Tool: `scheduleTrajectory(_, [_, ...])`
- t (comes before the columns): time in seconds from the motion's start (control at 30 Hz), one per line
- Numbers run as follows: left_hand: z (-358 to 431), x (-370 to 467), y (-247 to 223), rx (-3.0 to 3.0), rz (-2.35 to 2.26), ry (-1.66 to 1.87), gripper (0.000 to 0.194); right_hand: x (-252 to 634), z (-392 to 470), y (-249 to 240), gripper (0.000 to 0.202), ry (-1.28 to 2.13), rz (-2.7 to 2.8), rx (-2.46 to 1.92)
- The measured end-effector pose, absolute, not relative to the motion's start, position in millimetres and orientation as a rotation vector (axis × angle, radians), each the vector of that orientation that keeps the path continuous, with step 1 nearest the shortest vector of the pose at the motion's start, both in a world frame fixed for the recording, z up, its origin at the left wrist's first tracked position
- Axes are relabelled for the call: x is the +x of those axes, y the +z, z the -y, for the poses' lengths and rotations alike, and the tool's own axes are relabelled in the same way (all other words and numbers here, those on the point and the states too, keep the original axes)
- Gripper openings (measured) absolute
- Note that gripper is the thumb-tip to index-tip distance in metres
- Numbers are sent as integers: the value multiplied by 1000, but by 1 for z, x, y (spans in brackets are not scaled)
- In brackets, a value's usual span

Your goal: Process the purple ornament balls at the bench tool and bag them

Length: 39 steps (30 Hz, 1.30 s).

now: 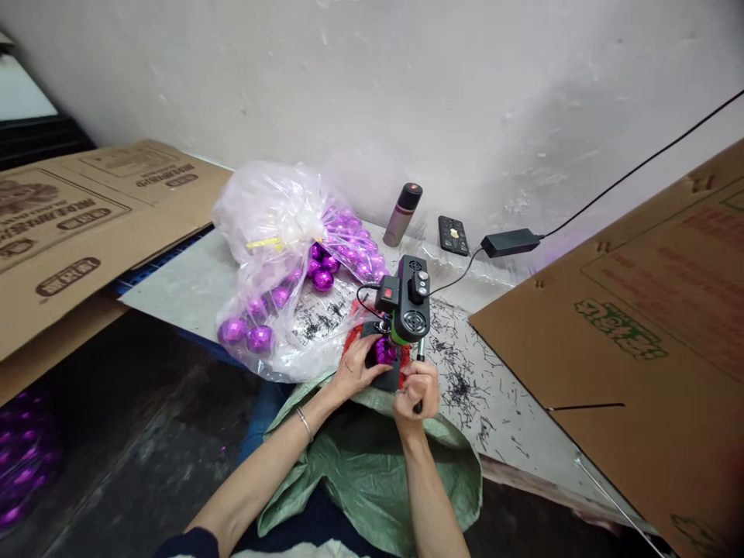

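My left hand (356, 366) is closed around the side of a shiny purple ball (384, 351), thumb and fingers on it. The ball sits under the head of a small black bench drill press (414, 298), on its dark base with red showing at the edges. Wrapped round the press's lever handle (419, 353) is my right hand (417, 391). The tip of the drill, where it meets the ball, is hidden. A clear plastic bag (279, 209) of purple balls lies left of the press, and a few loose purple balls (323, 279) show at its opening.
Black shavings (459, 387) litter the table (500, 418). Behind the press stand a bottle (403, 215), a phone (453, 235) and a power adapter (511, 242). Cardboard boxes flank both sides, left (105, 209) and right (628, 333). Green woven cloth (372, 465) covers my lap.
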<state>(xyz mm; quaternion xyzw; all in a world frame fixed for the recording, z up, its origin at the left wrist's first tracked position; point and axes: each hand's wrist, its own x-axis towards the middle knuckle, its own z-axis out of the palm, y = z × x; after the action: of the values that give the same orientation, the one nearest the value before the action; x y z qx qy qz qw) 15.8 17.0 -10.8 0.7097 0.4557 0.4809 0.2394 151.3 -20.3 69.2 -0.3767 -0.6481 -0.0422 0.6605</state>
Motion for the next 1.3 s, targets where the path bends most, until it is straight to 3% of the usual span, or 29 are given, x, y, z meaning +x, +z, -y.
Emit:
scheduleTrajectory(0.27, [26,15,-15,2066,-1331,1313,59,147,25,139,41,176,1324,-990])
scheduleTrajectory(0.43, [60,-10,-4,2196,-1342,1325,89,148,29,116,36,104,1375,-987])
scheduleTrajectory(0.57, [-13,-50,31,2129,-1637,1404,42,149,29,105,39,67,1394,-955])
scheduleTrajectory(0.77, [-133,-89,57,1756,-2130,1029,48,150,28,111,37,31,1457,-913])
scheduleTrajectory(0.87, [-138,-93,61,1669,-2044,991,55,150,28,112,36,23,1462,-922])
scheduleTrajectory(1.07, [-75,-89,69,1017,-1383,1443,51,146,29,117,37,45,1431,-949])
scheduleTrajectory(1.17, [-29,-71,65,874,-1102,1399,48,143,29,129,37,73,1378,-977])
scheduleTrajectory(1.3, [8,-36,48,937,-1127,1365,56,140,26,150,40,138,1336,-1030])
